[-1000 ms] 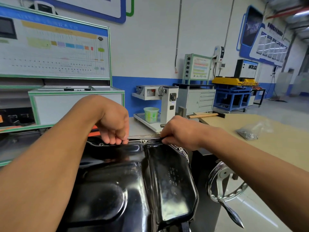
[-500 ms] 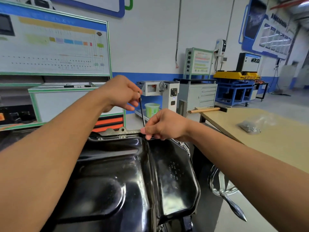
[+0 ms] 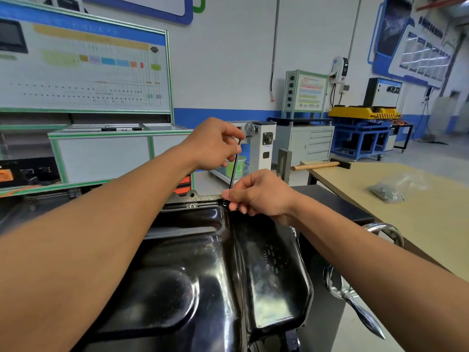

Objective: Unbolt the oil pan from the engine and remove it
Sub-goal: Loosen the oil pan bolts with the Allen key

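Note:
The glossy black oil pan [image 3: 203,270] fills the lower middle, bolted face up on the engine. A thin black hex key [image 3: 234,168] stands nearly upright over the pan's far flange. My left hand [image 3: 215,144] pinches the key's top end. My right hand [image 3: 258,193] pinches its lower end right at a bolt hole on the far rim, and the key's tip is hidden by the fingers. One bolt head [image 3: 192,206] shows on the flange just left of there.
A chrome crank handle [image 3: 355,298] of the engine stand sticks out at the lower right. To the right stands a wooden table [image 3: 418,224] with a plastic bag of hardware [image 3: 390,190] and a hammer [image 3: 319,165]. Training benches and cabinets line the far wall.
My left hand rose from the pan's far rim, lifting the hex key's top end until the key stands upright. My right hand shifted slightly left along the rim, staying at the key's lower end.

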{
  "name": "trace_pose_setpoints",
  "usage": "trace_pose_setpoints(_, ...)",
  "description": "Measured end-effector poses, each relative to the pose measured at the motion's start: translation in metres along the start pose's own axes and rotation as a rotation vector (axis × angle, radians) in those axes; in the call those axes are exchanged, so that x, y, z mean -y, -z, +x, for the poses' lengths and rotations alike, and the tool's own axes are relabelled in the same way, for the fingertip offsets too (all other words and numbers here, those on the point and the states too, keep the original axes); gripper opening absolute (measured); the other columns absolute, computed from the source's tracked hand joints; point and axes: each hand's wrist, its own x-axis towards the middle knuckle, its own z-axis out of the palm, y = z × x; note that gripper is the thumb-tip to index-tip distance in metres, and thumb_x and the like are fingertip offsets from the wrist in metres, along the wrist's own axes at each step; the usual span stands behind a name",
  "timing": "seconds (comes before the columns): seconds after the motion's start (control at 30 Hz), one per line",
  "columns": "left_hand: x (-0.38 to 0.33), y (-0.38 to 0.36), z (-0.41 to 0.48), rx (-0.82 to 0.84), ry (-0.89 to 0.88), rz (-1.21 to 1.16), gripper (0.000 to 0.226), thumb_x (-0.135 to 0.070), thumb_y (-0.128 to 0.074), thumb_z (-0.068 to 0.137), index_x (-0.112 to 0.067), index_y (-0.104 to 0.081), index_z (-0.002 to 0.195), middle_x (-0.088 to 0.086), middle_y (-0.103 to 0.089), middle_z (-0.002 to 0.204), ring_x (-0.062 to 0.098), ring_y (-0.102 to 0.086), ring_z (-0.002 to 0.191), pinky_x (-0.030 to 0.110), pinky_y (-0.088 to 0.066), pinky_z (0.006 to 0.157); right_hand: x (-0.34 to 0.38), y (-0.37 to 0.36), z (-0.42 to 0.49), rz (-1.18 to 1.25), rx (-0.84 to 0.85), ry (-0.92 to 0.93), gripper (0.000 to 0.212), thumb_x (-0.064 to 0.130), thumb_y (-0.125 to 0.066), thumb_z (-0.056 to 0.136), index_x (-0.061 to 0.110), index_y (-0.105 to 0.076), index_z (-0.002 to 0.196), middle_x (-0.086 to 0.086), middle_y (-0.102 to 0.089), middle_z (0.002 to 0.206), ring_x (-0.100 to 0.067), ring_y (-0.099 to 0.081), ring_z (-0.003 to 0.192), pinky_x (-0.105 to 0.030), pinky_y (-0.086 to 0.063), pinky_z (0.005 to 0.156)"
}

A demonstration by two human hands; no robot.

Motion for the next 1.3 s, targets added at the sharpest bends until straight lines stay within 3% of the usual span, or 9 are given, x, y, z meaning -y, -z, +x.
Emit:
trace_pose_setpoints(0.17, 0.003, -0.003, 0.003, 0.02, -0.028, 0.0, 0.035, -0.008, -0.068, 0.091, -0.013, -0.064, 0.125, -0.003, -0.067, 0.087, 0.004, -0.064, 0.066, 0.024, -0.06, 0.06, -0.004, -0.001, -0.001, 0.056, -0.017, 0.013, 0.028, 0.014, -0.074, 0.09, 0.009, -0.068, 0.063, -0.002, -0.068, 0.059, -0.005, -0.049, 0.043, -0.015, -0.039, 0.041)
trace_pose_setpoints(0.33, 0.003, -0.006, 0.002, 0.071, -0.059, -0.002, 0.048, -0.008, -0.075, 0.085, -0.015, -0.06, 0.131, -0.007, -0.066, 0.094, 0.004, -0.062, 0.06, 0.037, -0.061, 0.068, -0.007, 0.0, -0.003, 0.132, -0.024, 0.039, 0.025, 0.013, -0.073, 0.09, 0.004, -0.068, 0.067, -0.001, -0.066, 0.057, -0.003, -0.049, 0.041, -0.013, -0.039, 0.042)
trace_pose_setpoints(0.57, 0.008, -0.009, 0.005, 0.096, -0.063, 0.003, 0.05, -0.007, -0.074, 0.086, -0.015, -0.058, 0.133, -0.009, -0.065, 0.095, -0.004, -0.062, 0.056, 0.023, -0.057, 0.058, -0.008, 0.0, -0.005, 0.143, -0.033, 0.027, 0.025, 0.012, -0.074, 0.089, 0.004, -0.068, 0.066, -0.001, -0.066, 0.056, -0.004, -0.05, 0.041, -0.013, -0.04, 0.041)
trace_pose_setpoints(0.8, 0.011, -0.01, 0.005, 0.116, 0.0, -0.008, 0.051, -0.006, -0.07, 0.089, -0.017, -0.055, 0.137, -0.009, -0.063, 0.093, 0.007, -0.061, 0.071, 0.022, -0.052, 0.06, -0.009, -0.005, -0.004, 0.099, -0.086, 0.024, 0.027, 0.015, -0.075, 0.089, 0.004, -0.068, 0.065, -0.002, -0.066, 0.056, -0.006, -0.049, 0.04, -0.015, -0.039, 0.041)
trace_pose_setpoints(1.0, 0.007, 0.003, 0.002, 0.114, 0.101, -0.05, 0.046, 0.004, -0.067, 0.089, -0.005, -0.056, 0.132, 0.009, -0.059, 0.086, 0.007, -0.061, 0.07, 0.019, -0.055, 0.056, -0.005, -0.007, -0.002, 0.037, -0.074, 0.044, 0.025, 0.013, -0.073, 0.091, 0.006, -0.067, 0.067, -0.002, -0.067, 0.056, -0.006, -0.056, 0.041, -0.014, -0.044, 0.041)
trace_pose_setpoints(1.13, 0.005, 0.015, -0.001, 0.084, 0.151, -0.045, 0.039, 0.006, -0.071, 0.084, -0.001, -0.06, 0.122, 0.004, -0.061, 0.069, 0.011, -0.066, 0.068, 0.023, -0.059, 0.059, -0.001, -0.006, -0.001, -0.026, -0.044, 0.062, 0.025, 0.01, -0.071, 0.092, 0.006, -0.066, 0.068, -0.004, -0.066, 0.058, -0.006, -0.057, 0.042, -0.015, -0.047, 0.043)
trace_pose_setpoints(1.3, -0.001, 0.025, -0.007, 0.043, 0.197, -0.012, 0.034, 0.004, -0.077, 0.08, -0.002, -0.065, 0.111, 0.003, -0.063, 0.064, 0.026, -0.068, 0.074, 0.038, -0.062, 0.076, -0.002, -0.004, -0.003, -0.069, -0.039, 0.088, 0.021, 0.007, -0.071, 0.092, -0.012, -0.069, 0.083, -0.008, -0.066, 0.061, -0.008, -0.058, 0.042, -0.017, -0.05, 0.045)
